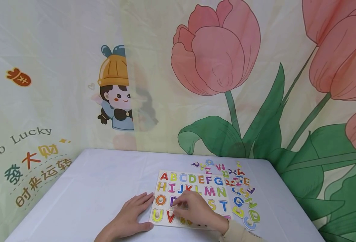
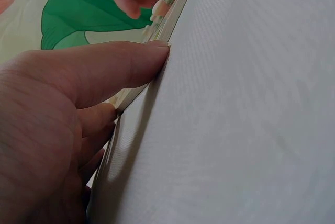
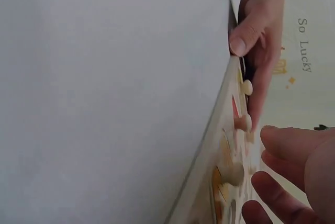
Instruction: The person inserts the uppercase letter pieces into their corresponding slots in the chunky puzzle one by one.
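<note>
Tulip-printed cloth (image 1: 178, 107) backs a white table (image 1: 105, 188) bearing an alphabet board (image 1: 165, 208).

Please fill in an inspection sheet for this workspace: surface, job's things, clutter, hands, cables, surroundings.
Surface: white table.
Job's things: letter board, with knobbed U and O in place; loose letters beyond and right of it.
Clutter: nothing seen besides the loose letters.
Grips: left grip touches the board's left edge; right grip over the lower rows, nothing visibly held.
Cables: nothing seen.
Surroundings: pale backdrop with printed tulips.
</note>
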Tool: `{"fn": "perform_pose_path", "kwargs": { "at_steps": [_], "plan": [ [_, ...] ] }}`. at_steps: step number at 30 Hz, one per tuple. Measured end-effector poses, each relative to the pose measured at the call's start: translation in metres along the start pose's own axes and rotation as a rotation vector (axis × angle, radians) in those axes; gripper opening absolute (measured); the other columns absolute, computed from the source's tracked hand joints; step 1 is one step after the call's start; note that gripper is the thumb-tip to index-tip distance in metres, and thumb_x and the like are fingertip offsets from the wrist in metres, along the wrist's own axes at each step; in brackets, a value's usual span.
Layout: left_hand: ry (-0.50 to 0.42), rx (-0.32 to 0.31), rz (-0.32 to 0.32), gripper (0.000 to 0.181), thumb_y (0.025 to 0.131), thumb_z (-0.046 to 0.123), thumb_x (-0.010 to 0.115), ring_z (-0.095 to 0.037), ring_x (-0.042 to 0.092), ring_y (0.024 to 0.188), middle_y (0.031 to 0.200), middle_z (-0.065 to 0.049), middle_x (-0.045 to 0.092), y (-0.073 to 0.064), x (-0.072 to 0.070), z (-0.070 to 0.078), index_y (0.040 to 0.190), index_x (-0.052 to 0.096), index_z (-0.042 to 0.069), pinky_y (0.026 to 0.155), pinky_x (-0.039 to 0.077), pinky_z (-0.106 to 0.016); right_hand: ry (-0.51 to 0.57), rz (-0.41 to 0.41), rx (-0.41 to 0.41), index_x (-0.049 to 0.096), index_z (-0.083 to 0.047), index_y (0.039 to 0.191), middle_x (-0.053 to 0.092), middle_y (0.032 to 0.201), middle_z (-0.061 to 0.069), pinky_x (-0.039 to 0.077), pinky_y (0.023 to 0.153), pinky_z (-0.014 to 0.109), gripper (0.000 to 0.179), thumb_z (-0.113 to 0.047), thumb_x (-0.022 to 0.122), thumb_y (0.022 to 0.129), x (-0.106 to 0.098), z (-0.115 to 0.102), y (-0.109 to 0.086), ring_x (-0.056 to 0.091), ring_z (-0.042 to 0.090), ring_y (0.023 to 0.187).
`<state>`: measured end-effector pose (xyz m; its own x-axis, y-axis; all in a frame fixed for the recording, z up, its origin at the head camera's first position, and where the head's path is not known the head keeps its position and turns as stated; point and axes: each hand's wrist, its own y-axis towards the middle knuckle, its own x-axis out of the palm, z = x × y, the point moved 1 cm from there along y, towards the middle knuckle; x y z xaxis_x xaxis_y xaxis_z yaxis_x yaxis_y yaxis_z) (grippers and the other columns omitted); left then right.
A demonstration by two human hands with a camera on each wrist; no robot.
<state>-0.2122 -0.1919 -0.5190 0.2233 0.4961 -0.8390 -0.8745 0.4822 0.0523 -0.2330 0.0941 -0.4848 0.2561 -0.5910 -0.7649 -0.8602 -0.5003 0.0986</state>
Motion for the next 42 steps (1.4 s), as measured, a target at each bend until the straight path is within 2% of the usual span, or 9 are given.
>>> {"fn": "perform_pose_path", "kwargs": {
  "at_steps": [3, 8, 13, 16, 21, 28, 35, 42],
  "plan": [
    [-0.004, -0.002, -0.003, 0.096, 0.085, 0.061, 0.078, -0.036, 0.032, 0.158, 0.169, -0.001, 0.042, 0.0, 0.0, 0.0, 0.162, 0.047, 0.013, 0.125, 0.021, -0.069, 0.001, 0.08, 0.013, 0.084, -0.02, 0.11, 0.067, 0.092, -0.015, 0.051, 0.076, 0.023, 0.018, -0.027, 0.084, 0.093, -0.016, 0.009, 0.007, 0.061, 0.008, 0.087],
    [-0.015, -0.022, -0.015, 0.097, 0.084, 0.063, 0.078, -0.036, 0.03, 0.159, 0.17, 0.0, 0.041, 0.002, 0.001, 0.0, 0.162, 0.046, 0.014, 0.126, 0.019, -0.068, -0.03, 0.286, 0.06, 0.083, -0.011, 0.111, 0.073, 0.098, 0.001, 0.051, 0.073, 0.025, 0.021, -0.018, 0.085, 0.092, -0.043, 0.034, 0.025, 0.062, 0.016, 0.088],
    [-0.014, -0.017, -0.012, 0.096, 0.085, 0.061, 0.078, -0.036, 0.03, 0.159, 0.17, -0.001, 0.041, 0.001, 0.001, 0.001, 0.162, 0.046, 0.014, 0.126, 0.019, -0.068, -0.051, 0.44, 0.159, 0.081, -0.007, 0.116, 0.073, 0.101, 0.01, 0.051, 0.074, 0.031, 0.027, -0.017, 0.084, 0.092, -0.063, 0.059, 0.046, 0.062, 0.022, 0.089],
    [-0.008, -0.014, -0.009, 0.096, 0.085, 0.06, 0.078, -0.036, 0.031, 0.158, 0.169, -0.001, 0.042, -0.001, 0.0, 0.001, 0.162, 0.046, 0.013, 0.125, 0.02, -0.068, -0.043, 0.493, 0.22, 0.079, -0.007, 0.12, 0.072, 0.105, 0.012, 0.05, 0.076, 0.035, 0.03, -0.019, 0.083, 0.093, -0.066, 0.071, 0.059, 0.061, 0.023, 0.091],
    [-0.009, -0.011, -0.009, 0.096, 0.085, 0.06, 0.078, -0.036, 0.031, 0.159, 0.169, -0.001, 0.041, -0.002, 0.0, 0.0, 0.162, 0.046, 0.013, 0.126, 0.02, -0.068, -0.039, 0.543, 0.338, 0.08, -0.009, 0.121, 0.071, 0.111, 0.013, 0.051, 0.08, 0.041, 0.031, -0.024, 0.082, 0.094, -0.062, 0.09, 0.079, 0.061, 0.024, 0.095],
    [-0.023, -0.002, -0.009, 0.095, 0.086, 0.061, 0.077, -0.036, 0.03, 0.159, 0.17, -0.002, 0.041, -0.001, -0.001, 0.003, 0.162, 0.046, 0.013, 0.126, 0.019, -0.069, -0.08, 0.576, 0.443, 0.082, -0.011, 0.112, 0.073, 0.104, 0.007, 0.047, 0.088, 0.049, 0.026, -0.026, 0.083, 0.091, -0.058, 0.109, 0.097, 0.063, 0.026, 0.096],
    [-0.017, 0.005, -0.008, 0.095, 0.086, 0.061, 0.077, -0.036, 0.031, 0.159, 0.17, -0.002, 0.041, 0.0, -0.003, 0.005, 0.162, 0.047, 0.013, 0.126, 0.02, -0.069, -0.117, 0.589, 0.488, 0.084, -0.011, 0.098, 0.078, 0.1, 0.007, 0.045, 0.092, 0.057, 0.016, -0.025, 0.084, 0.09, -0.055, 0.111, 0.104, 0.066, 0.031, 0.097],
    [-0.013, 0.002, -0.005, 0.095, 0.086, 0.06, 0.077, -0.036, 0.031, 0.158, 0.169, -0.001, 0.041, -0.001, -0.002, 0.004, 0.162, 0.047, 0.013, 0.125, 0.02, -0.068, -0.16, 0.596, 0.49, 0.085, -0.014, 0.096, 0.078, 0.099, 0.005, 0.044, 0.09, 0.054, 0.013, -0.026, 0.084, 0.092, -0.053, 0.11, 0.107, 0.064, 0.03, 0.097]
  ]
}}
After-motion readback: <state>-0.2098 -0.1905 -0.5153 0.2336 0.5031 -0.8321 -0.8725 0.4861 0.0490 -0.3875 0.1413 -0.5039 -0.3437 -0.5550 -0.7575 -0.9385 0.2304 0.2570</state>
